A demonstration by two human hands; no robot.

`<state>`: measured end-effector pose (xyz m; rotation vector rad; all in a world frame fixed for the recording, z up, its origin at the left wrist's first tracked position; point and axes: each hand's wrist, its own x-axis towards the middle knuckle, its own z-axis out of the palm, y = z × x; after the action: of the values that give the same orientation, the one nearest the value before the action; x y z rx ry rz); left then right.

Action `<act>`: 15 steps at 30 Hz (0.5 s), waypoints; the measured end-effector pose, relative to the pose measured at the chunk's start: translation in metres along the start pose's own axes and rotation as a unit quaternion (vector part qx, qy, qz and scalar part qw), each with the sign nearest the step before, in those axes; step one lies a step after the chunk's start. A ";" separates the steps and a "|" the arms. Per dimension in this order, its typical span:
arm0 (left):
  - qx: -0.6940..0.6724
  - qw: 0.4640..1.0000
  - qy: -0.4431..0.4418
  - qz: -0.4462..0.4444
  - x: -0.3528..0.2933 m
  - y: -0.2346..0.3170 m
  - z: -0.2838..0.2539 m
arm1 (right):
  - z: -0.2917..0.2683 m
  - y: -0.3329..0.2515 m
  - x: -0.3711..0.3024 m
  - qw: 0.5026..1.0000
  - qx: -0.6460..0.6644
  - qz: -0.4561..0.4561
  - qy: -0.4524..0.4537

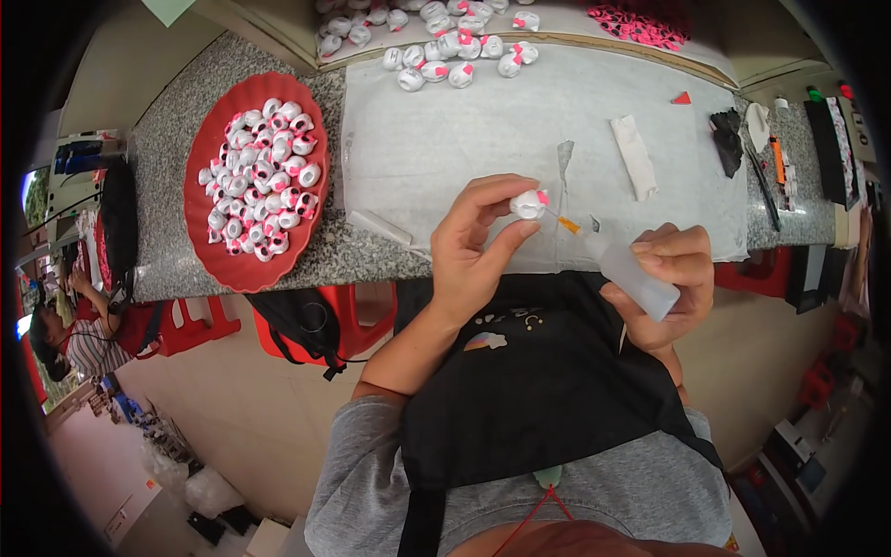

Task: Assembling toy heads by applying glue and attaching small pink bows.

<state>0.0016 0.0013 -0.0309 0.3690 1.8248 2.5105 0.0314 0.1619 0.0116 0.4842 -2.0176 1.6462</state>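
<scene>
Between the thumb and fingers of my left hand (483, 243) is a small white figurine piece (529, 205) with a pink part on its side. My right hand (676, 278) is wrapped round a translucent squeeze bottle (631, 276), tilted so that its orange needle tip (569, 225) points at the piece. The thin needle reaches close to the piece; whether it touches cannot be made out. Both hands are over the near edge of a white sheet (445, 139) on the counter.
To the left, a red scalloped tray (206, 243) holds many white-and-pink pieces. More white pieces (459, 74) lie at the back, near pink pieces (640, 23). A white strip (635, 158), black cloth (727, 141) and orange-handled tool (778, 160) lie to the right. Another person (88, 339) sits far left.
</scene>
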 end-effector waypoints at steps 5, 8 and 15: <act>-0.074 0.995 0.067 -0.012 0.006 0.007 -0.013 | -0.015 0.013 0.023 0.993 0.049 0.108 0.016; -0.064 0.993 0.094 0.011 0.006 0.005 -0.022 | -0.025 0.035 0.056 0.964 0.057 0.256 -0.046; -0.092 0.993 0.078 -0.005 0.001 0.011 -0.010 | -0.039 0.149 0.142 0.959 -0.204 0.194 -0.041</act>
<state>0.0001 -0.0113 -0.0235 0.1622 1.6155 2.7415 -0.1622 0.2363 -0.0210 0.0050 -2.5549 1.3635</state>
